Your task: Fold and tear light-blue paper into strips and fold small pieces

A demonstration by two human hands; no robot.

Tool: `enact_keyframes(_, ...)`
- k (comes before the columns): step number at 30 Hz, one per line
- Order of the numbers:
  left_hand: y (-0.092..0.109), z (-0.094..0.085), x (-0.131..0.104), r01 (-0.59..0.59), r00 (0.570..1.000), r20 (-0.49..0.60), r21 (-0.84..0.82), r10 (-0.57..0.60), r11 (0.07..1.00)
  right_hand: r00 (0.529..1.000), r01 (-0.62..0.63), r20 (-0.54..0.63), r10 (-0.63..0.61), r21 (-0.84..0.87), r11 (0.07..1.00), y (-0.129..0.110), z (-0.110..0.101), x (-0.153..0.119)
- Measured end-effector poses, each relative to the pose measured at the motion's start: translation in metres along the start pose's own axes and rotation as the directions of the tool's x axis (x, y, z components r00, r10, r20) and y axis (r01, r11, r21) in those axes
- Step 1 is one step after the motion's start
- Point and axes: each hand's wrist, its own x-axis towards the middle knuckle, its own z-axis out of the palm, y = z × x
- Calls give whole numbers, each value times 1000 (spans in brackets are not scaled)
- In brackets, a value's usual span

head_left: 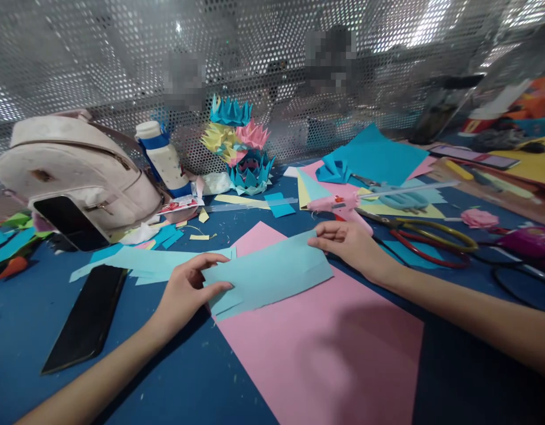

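A light blue paper strip (272, 271) stretches between my two hands over a large pink paper sheet (365, 348). My left hand (190, 280) grips the strip's left end, thumb on top and fingers behind. At the upper right end, my right hand (343, 242) pinches the edge between thumb and fingers. The strip's lower edge looks uneven, and a fold or second layer shows near my left thumb. More light blue paper pieces (153, 260) lie just beyond my left hand. Close behind my right hand rests a pink glue gun (338, 206).
A dark phone (86, 319) lies at left, near a white backpack (73, 159) with another phone (71, 221) leaning on it. Behind stand a bottle (164, 156) and folded paper flowers (241, 141). Scissors (432, 236) and cables are at right. A perforated metal screen (272, 53) borders the table.
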Motion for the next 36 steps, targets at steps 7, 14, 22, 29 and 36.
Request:
enact_keyframes(7,1,3,1,21,998,-51,-96,-26,995,998,14,55,-16,35,999,0,3,-3)
enact_keyframes(14,-3,2,-1,92,979,-175,-83,-105,992,999,-34,32,32,59,998,4,3,-3)
enact_keyframes(22,-2,4,3,53,982,-171,-176,-84,983,1000,-15,9,15,39,999,8,3,-1)
enact_keyframes(29,1,4,2,84,976,-189,-158,-113,984,998,4,55,-4,11,1000,7,2,-2)
enact_keyframes(36,-1,3,1,62,968,-236,-104,-86,993,998,4,62,-5,20,1000,7,2,-1)
